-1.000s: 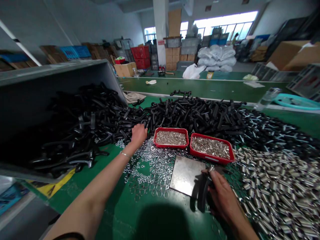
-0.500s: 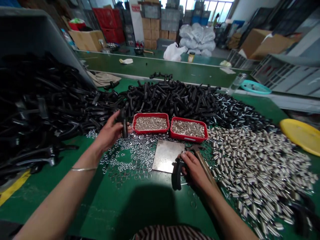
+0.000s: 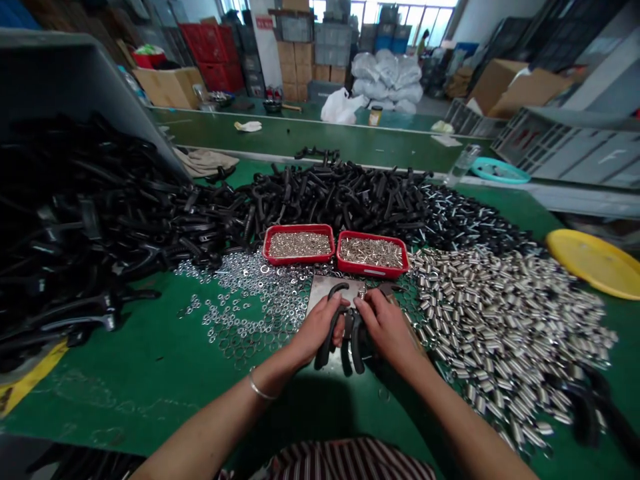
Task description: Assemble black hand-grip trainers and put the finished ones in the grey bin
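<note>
My left hand [image 3: 319, 327] is closed around a black curved part with a hooked end [image 3: 326, 348]. Close beside it, my right hand [image 3: 385, 323] pinches a black curved handle [image 3: 357, 350] with a small shiny metal piece at its top; that piece is too small to name. Both parts are held side by side over the near edge of a flat metal plate [image 3: 320, 288]; whether they touch is hard to tell. Partly hidden behind my right hand lies a hammer [image 3: 391, 288].
Metal rings [image 3: 240, 320] are scattered left of the plate. Two red trays [image 3: 299, 261] of small metal pins stand behind it. Springs [image 3: 490, 333] are heaped at right, black parts [image 3: 320, 193] at the back and left. A yellow lid [image 3: 595, 263] lies far right.
My left hand has come from the rear left, over the rings, to the plate, bringing its black part beside the right hand. The right hand stays near the plate with its handle.
</note>
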Demonstrator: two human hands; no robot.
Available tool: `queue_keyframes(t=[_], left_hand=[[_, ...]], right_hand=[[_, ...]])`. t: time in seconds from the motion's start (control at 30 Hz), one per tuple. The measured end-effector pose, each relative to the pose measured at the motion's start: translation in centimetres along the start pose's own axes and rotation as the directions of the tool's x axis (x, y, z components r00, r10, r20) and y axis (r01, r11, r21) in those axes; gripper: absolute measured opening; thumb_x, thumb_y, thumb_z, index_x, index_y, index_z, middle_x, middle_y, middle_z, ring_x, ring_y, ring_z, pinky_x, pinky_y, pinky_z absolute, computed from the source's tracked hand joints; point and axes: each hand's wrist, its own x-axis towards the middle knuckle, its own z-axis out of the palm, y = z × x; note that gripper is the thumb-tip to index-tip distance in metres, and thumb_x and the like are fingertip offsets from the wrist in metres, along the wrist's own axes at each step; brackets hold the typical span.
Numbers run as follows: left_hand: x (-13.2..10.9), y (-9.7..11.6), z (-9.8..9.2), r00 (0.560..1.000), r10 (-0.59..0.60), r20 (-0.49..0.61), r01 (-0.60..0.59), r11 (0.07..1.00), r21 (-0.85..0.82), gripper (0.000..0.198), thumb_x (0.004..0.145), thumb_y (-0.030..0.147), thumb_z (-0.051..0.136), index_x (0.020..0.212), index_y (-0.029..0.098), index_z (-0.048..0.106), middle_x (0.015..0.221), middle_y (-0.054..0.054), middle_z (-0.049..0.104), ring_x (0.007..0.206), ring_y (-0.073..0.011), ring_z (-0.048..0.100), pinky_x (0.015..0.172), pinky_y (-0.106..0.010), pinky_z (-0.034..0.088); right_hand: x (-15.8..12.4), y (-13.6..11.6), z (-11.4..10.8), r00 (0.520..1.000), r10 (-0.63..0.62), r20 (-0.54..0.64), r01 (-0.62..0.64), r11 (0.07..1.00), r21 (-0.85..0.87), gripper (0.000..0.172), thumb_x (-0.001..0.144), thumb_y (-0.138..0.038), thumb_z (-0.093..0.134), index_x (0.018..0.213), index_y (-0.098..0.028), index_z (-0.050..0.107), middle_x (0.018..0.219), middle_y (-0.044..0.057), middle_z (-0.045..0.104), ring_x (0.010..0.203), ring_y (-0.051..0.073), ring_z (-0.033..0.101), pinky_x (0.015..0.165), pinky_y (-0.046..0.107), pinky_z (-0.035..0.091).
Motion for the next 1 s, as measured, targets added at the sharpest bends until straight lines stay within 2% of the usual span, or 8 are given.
queue_keyframes(t=[0.17, 0.27, 0.4, 0.5, 0.63, 0.77, 0.87, 1.0], left_hand=[[0.0, 0.3, 0.0, 0.998, 0.004, 0.061, -0.01, 0.995, 0.104, 0.046, 0.096, 0.064, 0.038, 0.103, 0.02, 0.05, 0.044, 0.011, 0.039, 0.033, -0.0088, 0.036, 0.036, -0.018, 0.033], [-0.2, 0.2, 0.4, 0.993, 0.026, 0.112, -0.044, 0.986, 0.163, 0.045, 0.097, 0.063, 0.038, 0.104, 0.02, 0.048, 0.045, 0.012, 0.037, 0.033, -0.0078, 0.033, 0.035, -0.017, 0.028], [-0.5, -0.1, 0.8, 0.995, 0.092, 0.032, -0.096, 0.974, 0.205, 0.046, 0.098, 0.063, 0.036, 0.109, 0.02, 0.045, 0.045, 0.012, 0.035, 0.034, -0.008, 0.033, 0.035, -0.017, 0.025], [-0.8, -0.2, 0.4, 0.991, 0.128, 0.027, -0.129, 0.932, 0.338, 0.046, 0.1, 0.06, 0.033, 0.113, 0.018, 0.047, 0.046, 0.011, 0.038, 0.036, -0.0096, 0.037, 0.038, -0.019, 0.028], [-1.5, -0.4, -0.5, 0.971, 0.238, 0.036, -0.217, 0.803, 0.556, 0.045, 0.102, 0.053, 0.032, 0.121, 0.016, 0.048, 0.055, 0.005, 0.051, 0.05, -0.014, 0.054, 0.053, -0.025, 0.042], [-2.1, -0.2, -1.1, 0.957, 0.288, 0.033, -0.241, 0.725, 0.645, 0.044, 0.102, 0.049, 0.029, 0.124, 0.016, 0.048, 0.072, -0.001, 0.063, 0.068, -0.0185, 0.064, 0.069, -0.031, 0.048], [-2.3, 0.7, -1.4, 0.961, 0.256, 0.105, -0.244, 0.603, 0.76, 0.045, 0.102, 0.048, 0.031, 0.129, 0.016, 0.044, 0.09, -0.007, 0.069, 0.084, -0.0225, 0.068, 0.078, -0.035, 0.05], [-2.9, 2.3, -1.6, 0.972, 0.085, 0.22, -0.236, 0.358, 0.903, 0.056, 0.096, 0.059, 0.039, 0.127, 0.013, 0.047, 0.101, -0.014, 0.071, 0.092, -0.0298, 0.07, 0.078, -0.038, 0.05]], right_hand=[[0.3, -0.2, -0.1, 0.998, -0.04, 0.038, 0.041, 0.999, -0.031, 0.027, 0.1, -0.045, 0.039, 0.087, -0.024, 0.05, 0.075, 0.005, 0.065, 0.068, 0.023, 0.062, 0.061, 0.028, 0.035], [0.2, -0.2, 0.1, 0.998, -0.069, 0.012, 0.069, 0.998, 0.008, 0.028, 0.1, -0.046, 0.04, 0.085, -0.024, 0.049, 0.073, 0.004, 0.063, 0.067, 0.021, 0.061, 0.061, 0.028, 0.036], [-0.3, 0.0, 0.4, 0.995, -0.074, -0.068, 0.08, 0.992, 0.097, 0.025, 0.1, -0.044, 0.04, 0.087, -0.024, 0.048, 0.07, 0.001, 0.059, 0.062, 0.019, 0.058, 0.058, 0.027, 0.037], [-0.8, -0.3, 0.1, 0.996, -0.09, -0.012, 0.091, 0.986, 0.139, 0.022, 0.101, -0.04, 0.041, 0.091, -0.023, 0.049, 0.071, 0.0, 0.059, 0.061, 0.018, 0.058, 0.058, 0.026, 0.037], [-1.2, -1.5, -1.1, 0.991, -0.106, 0.081, 0.093, 0.983, 0.156, 0.021, 0.102, -0.038, 0.04, 0.092, -0.023, 0.05, 0.075, 0.001, 0.06, 0.065, 0.017, 0.058, 0.06, 0.026, 0.038], [-1.2, -2.2, -2.0, 0.986, -0.093, 0.139, 0.071, 0.985, 0.158, 0.021, 0.102, -0.039, 0.041, 0.091, -0.022, 0.049, 0.073, -0.001, 0.057, 0.064, 0.016, 0.055, 0.06, 0.026, 0.037], [-1.0, -1.9, -2.2, 0.967, -0.12, 0.225, 0.075, 0.978, 0.196, 0.024, 0.102, -0.041, 0.041, 0.091, -0.022, 0.05, 0.074, -0.001, 0.058, 0.067, 0.016, 0.055, 0.064, 0.027, 0.04], [-1.3, -1.4, -2.0, 0.924, -0.196, 0.329, 0.081, 0.94, 0.332, 0.024, 0.103, -0.039, 0.04, 0.098, -0.021, 0.055, 0.095, 0.004, 0.063, 0.088, 0.017, 0.06, 0.082, 0.029, 0.046]])
